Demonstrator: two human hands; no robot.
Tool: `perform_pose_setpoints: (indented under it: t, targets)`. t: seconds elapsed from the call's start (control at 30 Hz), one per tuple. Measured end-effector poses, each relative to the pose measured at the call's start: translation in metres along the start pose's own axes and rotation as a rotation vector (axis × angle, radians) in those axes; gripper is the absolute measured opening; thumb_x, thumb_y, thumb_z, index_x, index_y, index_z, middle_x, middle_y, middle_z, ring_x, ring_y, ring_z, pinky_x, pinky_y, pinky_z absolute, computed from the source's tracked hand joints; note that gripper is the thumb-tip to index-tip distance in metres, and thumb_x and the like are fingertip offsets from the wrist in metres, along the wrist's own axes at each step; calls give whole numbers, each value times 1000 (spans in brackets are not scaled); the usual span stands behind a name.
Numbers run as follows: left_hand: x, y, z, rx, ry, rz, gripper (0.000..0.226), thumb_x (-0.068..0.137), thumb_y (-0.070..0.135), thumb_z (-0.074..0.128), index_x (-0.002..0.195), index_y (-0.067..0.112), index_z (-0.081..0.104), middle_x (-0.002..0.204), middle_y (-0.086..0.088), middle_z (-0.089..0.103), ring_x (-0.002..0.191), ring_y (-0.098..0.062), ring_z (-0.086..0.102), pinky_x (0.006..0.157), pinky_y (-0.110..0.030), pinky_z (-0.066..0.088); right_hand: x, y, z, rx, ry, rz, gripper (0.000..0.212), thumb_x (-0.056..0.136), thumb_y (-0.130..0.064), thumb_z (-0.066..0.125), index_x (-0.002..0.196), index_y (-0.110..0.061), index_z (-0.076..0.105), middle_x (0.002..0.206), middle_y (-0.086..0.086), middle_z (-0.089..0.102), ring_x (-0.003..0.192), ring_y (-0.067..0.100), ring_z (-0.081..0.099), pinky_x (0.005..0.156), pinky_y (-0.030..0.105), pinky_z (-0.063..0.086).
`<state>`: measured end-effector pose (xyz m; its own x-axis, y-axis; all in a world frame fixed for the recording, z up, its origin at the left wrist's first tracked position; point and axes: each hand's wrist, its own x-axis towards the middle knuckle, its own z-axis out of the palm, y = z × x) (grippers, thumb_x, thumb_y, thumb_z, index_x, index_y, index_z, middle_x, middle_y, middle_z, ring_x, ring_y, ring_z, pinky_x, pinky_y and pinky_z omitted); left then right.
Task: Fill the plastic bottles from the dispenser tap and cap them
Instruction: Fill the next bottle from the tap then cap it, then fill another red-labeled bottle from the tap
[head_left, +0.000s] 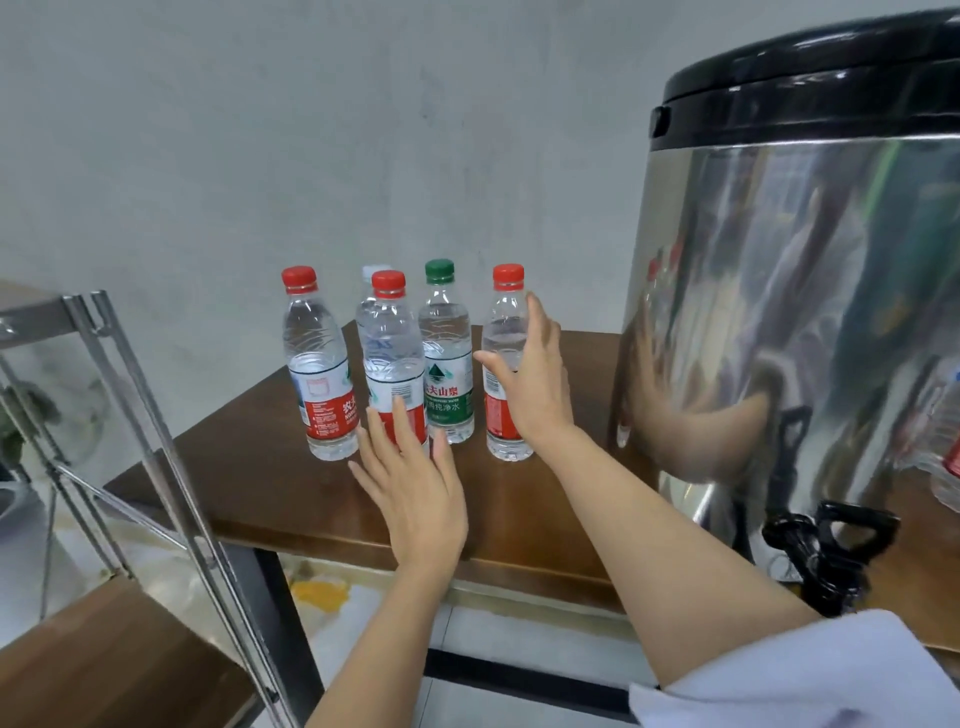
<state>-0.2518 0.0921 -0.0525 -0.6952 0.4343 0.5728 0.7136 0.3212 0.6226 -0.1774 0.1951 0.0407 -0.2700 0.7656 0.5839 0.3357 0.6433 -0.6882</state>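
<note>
Several capped plastic bottles stand on the brown table. A red-capped bottle is farthest left. A second red-capped bottle stands in front of a white-capped one. A green-capped bottle and a right red-capped bottle follow. My left hand is spread flat, fingertips touching the second bottle's label. My right hand is open beside the right bottle, touching its side. The steel dispenser with a black lid stands at right, its black tap at the table's front edge.
A metal rack with slanted bars stands at the left, with a wooden surface below it. A grey wall is behind the table. A white sleeve shows at the bottom right. A further bottle peeks in at the right edge.
</note>
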Motion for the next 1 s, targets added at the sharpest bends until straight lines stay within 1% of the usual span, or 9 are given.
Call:
perform_pose_setpoints:
  t: [0.13,0.3,0.47,0.6,0.7,0.77,0.83,0.93,1.0]
  targets:
    - [0,1,0,7,1,-2,65,100,48,14,157,16,17,165,-13,14,152,-33,12,122,-55,10,13,-1,11,-51,-24,0,88,89,-41,66,156,-19,13,151,12,33,126,30,52,95,40,48]
    - [0,1,0,-8,-1,-1,65,100,50,14,157,18,18,165,-11,13,152,-31,11,123,-54,10,19,0,18,-66,-31,22,89,90,-40,65,156,-20,10,153,13,30,124,34,54,93,42,49]
    - [-2,2,-2,-51,27,3,60,102,46,17,154,20,27,163,-9,19,149,-31,19,121,-54,18,14,1,14,-87,-80,62,93,93,-37,64,157,-26,-2,156,11,31,131,30,49,97,43,48]
    - [-3,0,-2,-69,40,14,51,103,39,26,149,18,36,159,-13,27,145,-34,28,117,-56,26,-6,0,-2,-186,-172,88,95,94,-34,64,157,-25,-7,162,7,20,139,30,41,100,47,45]
    - [-5,1,-3,-90,37,18,47,103,33,34,146,15,40,158,-13,29,143,-36,30,114,-57,28,-33,-8,-20,-154,-209,14,91,94,-25,65,158,-27,0,162,5,19,141,27,36,109,47,41]
    - [-6,1,-5,-133,29,-8,44,104,28,39,145,13,42,157,-13,32,143,-36,30,114,-57,26,-53,-17,-40,-90,-200,-47,84,94,-19,66,157,-26,10,157,3,26,138,24,39,110,47,42]
    - [-10,1,-8,-200,31,-31,39,104,22,42,142,11,46,152,-15,39,139,-38,32,112,-59,26,-73,-30,-68,-46,-173,-104,75,95,-17,64,155,-25,21,153,1,32,136,20,41,109,43,43]
    - [-27,10,-18,-322,40,-20,35,103,13,44,137,8,49,142,-18,48,132,-40,38,110,-57,29,-101,-46,-110,13,-125,-184,64,96,-18,61,151,-25,30,148,-2,39,128,14,46,102,41,48]
    - [-47,29,-27,-419,53,67,33,103,11,43,135,5,49,139,-20,50,130,-39,40,110,-54,30,-118,-49,-138,50,-69,-238,58,95,-15,61,148,-21,37,138,-1,46,112,6,49,92,38,53]
